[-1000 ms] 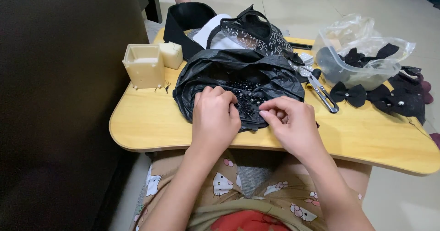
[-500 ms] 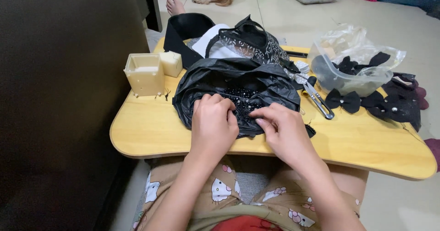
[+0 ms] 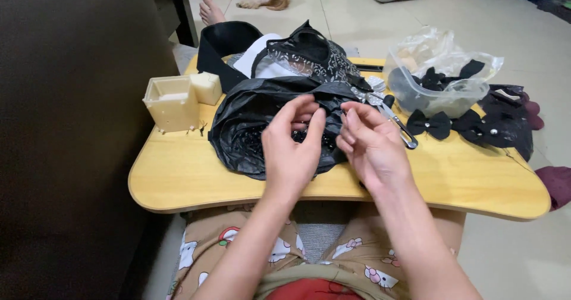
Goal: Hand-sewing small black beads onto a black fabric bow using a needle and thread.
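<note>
Left hand point(image 3: 292, 151): fingers pinched over the beads, whether gripping one I cannot tell.
Right hand point(image 3: 370, 142): fingertips pinched — contents hidden.
Black bag point(image 3: 250, 121): mid-table, thin, soft, crinkly; best taken by its rim.
Bows point(image 3: 433, 123): beyond, right — light, floppy.

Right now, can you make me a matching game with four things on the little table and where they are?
Things:
1. black plastic bag
2. cream box
3. clear tub of bows
4. black bow

Places:
A. lying just in front of the tub
B. far left side of the table
C. under both hands
D. right side, at the back

Pairs: 1-C, 2-B, 3-D, 4-A
</note>
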